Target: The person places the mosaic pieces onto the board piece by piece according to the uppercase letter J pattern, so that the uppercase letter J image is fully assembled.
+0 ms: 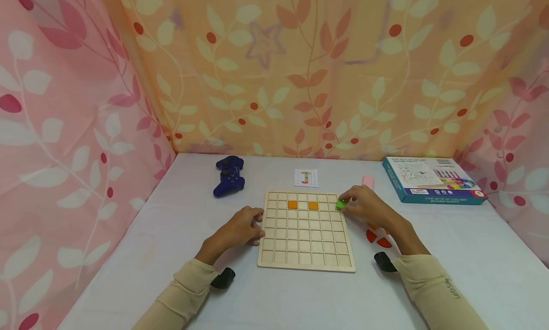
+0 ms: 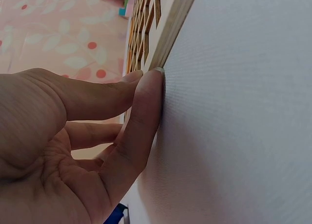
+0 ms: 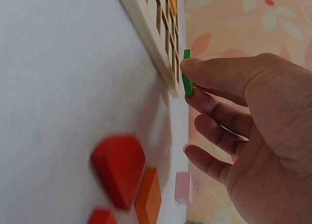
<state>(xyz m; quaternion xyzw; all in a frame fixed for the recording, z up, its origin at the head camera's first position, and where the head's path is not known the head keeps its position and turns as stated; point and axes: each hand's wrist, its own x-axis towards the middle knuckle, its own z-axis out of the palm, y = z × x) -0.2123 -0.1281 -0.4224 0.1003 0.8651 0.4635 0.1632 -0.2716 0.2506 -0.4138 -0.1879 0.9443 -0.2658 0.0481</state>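
Note:
A wooden grid board (image 1: 304, 232) lies flat on the table with two orange square tiles (image 1: 292, 205) in an upper row. At its left edge is my left hand (image 1: 240, 227); in the left wrist view, the thumb and a finger (image 2: 146, 102) grip the board's rim (image 2: 168, 34). My right hand (image 1: 366, 206) pinches a small green tile (image 3: 187, 75) between thumb and fingers, near the board's upper right edge. The right wrist view shows this tile edge-on, close to the board's side. Part of it is hidden by the thumb.
Red pieces (image 1: 384, 243), an orange piece (image 3: 148, 197) and a pink block (image 1: 368, 181) lie right of the board. Behind it is a pattern card (image 1: 306, 178). A blue game controller (image 1: 229, 176) sits back left, a flat box (image 1: 433, 180) back right. Patterned cloth (image 1: 274, 82) hangs behind.

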